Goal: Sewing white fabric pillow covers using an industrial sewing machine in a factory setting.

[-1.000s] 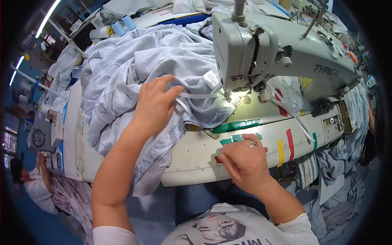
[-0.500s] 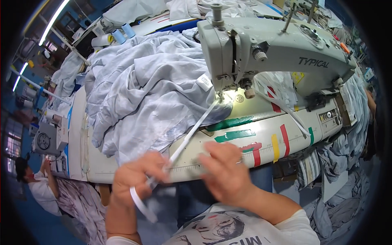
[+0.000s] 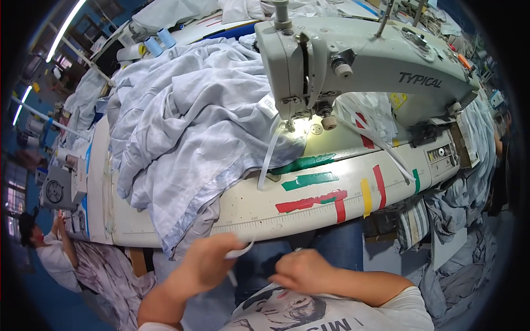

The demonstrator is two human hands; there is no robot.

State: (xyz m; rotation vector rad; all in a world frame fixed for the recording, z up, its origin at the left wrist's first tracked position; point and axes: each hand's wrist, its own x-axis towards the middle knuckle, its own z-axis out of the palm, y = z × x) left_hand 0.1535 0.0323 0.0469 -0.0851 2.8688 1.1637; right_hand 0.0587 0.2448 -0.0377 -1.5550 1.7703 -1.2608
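Observation:
My left hand (image 3: 212, 262) is closed on a narrow white fabric strip (image 3: 240, 252), whose ends stick out beside the thumb and below the fingers. To its right, in front of my body, my right hand (image 3: 306, 270) is curled closed; whatever it may hold is hidden. At the sewing machine (image 3: 375, 63), a short length of white tape (image 3: 268, 160) runs from the lit needle area down onto the bed, its near end loose. A pale grey-blue garment (image 3: 190, 121) lies bunched left of the needle and droops over the front edge. Both hands are apart from it.
Green, red and yellow tape marks (image 3: 310, 181) cover parts of the machine bed. More white strips (image 3: 381, 149) lie under the machine arm. Thread cones (image 3: 160, 43) stand at the back left. Fabric piles (image 3: 458, 276) hang at the right. A co-worker (image 3: 55, 254) sits at far left.
The strip that ran taut from the needle to my left hand is now in two parts, one at the needle and one in the hand. Both hands are lower, and the right has closed.

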